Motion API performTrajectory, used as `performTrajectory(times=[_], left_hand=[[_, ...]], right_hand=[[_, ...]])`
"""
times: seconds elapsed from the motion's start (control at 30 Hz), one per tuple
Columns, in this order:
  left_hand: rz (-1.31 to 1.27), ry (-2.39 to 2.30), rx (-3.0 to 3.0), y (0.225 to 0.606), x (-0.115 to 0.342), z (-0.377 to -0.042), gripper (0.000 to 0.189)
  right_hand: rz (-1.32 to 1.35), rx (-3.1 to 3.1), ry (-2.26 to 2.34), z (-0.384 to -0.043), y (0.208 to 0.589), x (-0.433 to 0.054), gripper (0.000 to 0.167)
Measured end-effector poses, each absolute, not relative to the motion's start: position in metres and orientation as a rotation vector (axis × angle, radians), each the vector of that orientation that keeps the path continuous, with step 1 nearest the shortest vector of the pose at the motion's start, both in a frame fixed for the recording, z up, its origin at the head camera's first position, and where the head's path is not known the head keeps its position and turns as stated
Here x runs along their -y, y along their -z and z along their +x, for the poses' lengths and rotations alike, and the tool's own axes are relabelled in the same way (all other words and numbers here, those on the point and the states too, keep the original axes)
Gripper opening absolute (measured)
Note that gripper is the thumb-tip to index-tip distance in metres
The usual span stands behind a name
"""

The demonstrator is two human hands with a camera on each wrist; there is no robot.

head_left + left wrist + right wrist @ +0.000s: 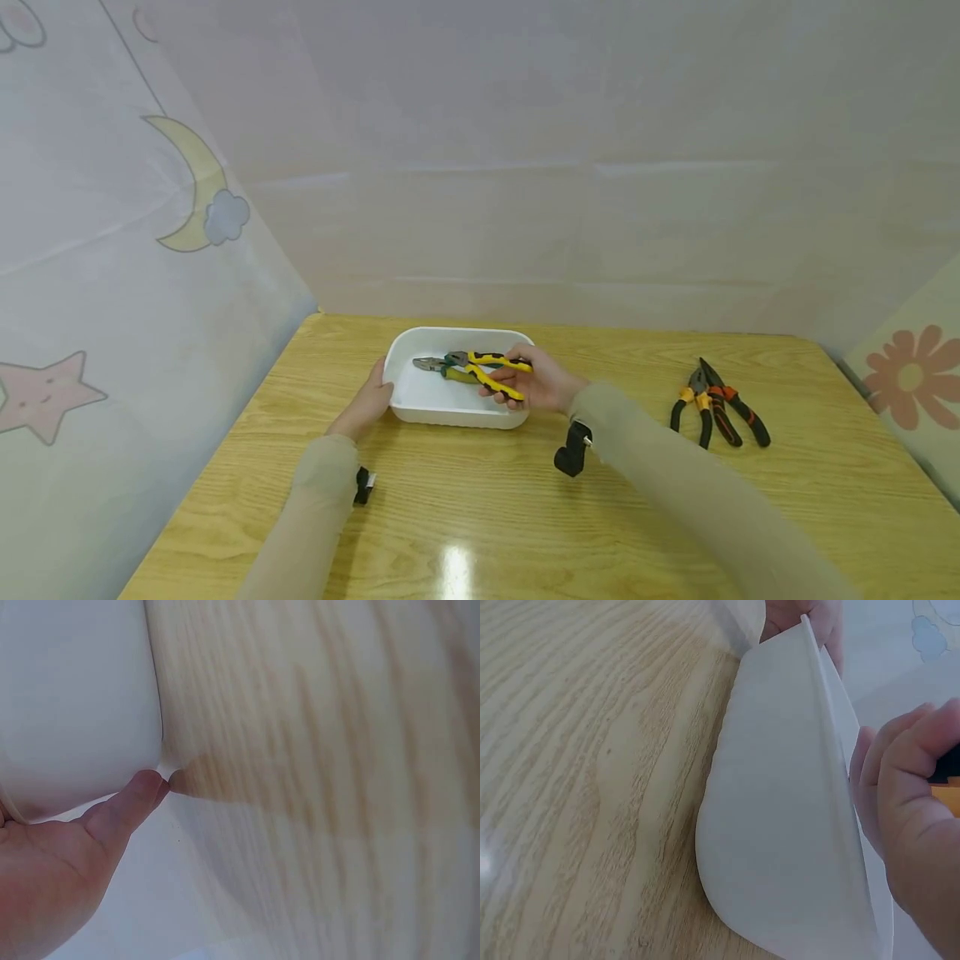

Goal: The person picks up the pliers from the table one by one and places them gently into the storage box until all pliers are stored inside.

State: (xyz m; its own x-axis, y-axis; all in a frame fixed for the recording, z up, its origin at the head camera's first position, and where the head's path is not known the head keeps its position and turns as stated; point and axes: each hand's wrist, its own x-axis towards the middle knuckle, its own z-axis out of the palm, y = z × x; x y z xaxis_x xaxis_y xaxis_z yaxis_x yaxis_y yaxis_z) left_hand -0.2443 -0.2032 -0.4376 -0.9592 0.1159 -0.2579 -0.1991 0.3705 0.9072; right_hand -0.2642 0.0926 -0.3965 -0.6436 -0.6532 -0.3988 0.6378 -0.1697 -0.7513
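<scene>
A white plastic tub (442, 418) stands on the wooden table. My left hand (366, 403) grips its left end, thumb near the rim and fingers along the outer wall; the left wrist view shows that hand (67, 862) against the tub's lower side. My right hand (551, 383) holds a pair of pliers with yellow-and-black handles (487, 382) over the tub's right part, jaws pointing left. Inside the tub lies another pair of pliers with green handles (459, 375), partly hidden under the yellow ones. In the right wrist view, curled fingers (904, 761) overlap the tub's rim.
To the right on the table (487, 508) lie pliers with orange-and-black handles (705, 421) and long-nose pliers with red-and-black handles (720, 412), side by side and touching. A pale cloth wall (525, 233) rises behind the table, another at the left.
</scene>
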Motion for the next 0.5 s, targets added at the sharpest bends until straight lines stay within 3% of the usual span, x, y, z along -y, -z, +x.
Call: performTrajectory(times=[0.5], left_hand=[[-0.1, -1.604, -2.338, 0.437, 0.205, -0.245, 0.059]], right_hand=[[-0.132, -1.389, 1.57, -0.283, 0.392, -0.076, 0.032]])
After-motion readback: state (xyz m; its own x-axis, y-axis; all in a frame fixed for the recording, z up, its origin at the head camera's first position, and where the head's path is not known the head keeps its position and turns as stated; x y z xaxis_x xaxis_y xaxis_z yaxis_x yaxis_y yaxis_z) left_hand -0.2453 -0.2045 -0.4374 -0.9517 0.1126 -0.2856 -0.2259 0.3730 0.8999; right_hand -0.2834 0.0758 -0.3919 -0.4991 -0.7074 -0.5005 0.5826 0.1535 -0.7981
